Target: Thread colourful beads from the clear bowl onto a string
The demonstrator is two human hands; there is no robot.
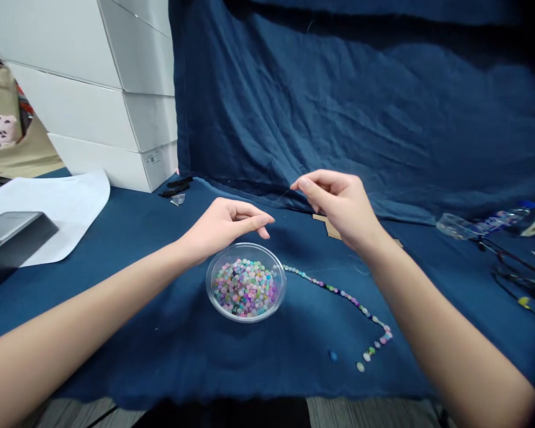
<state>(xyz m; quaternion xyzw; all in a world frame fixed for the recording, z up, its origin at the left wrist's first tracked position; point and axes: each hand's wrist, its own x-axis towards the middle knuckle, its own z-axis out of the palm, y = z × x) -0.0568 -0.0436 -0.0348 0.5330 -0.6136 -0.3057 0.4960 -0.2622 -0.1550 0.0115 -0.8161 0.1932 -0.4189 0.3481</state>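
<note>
My right hand [341, 202] is raised beyond the bowl, thumb and forefinger pinched on a thin thread [284, 194]. The thread slants down toward my left hand [234, 224], whose fingertips are closed in a pinch; what they hold is too small to make out. Just below my left hand stands a clear round bowl [246, 320] holding many small pastel beads [245, 285]. A string of mixed beads [325, 286] trails from the bowl's right rim across the cloth, bending back near my right forearm. One blue bead [333, 355] lies loose beside its near end.
White boxes [89, 113] are stacked at the back left, near white paper [78, 208] and a dark grey object [18, 238]. Cardboard [332, 229] lies behind my right wrist. Plastic packaging [499, 224] and dark cables [512, 273] lie at right. A blue curtain [361, 107] hangs behind.
</note>
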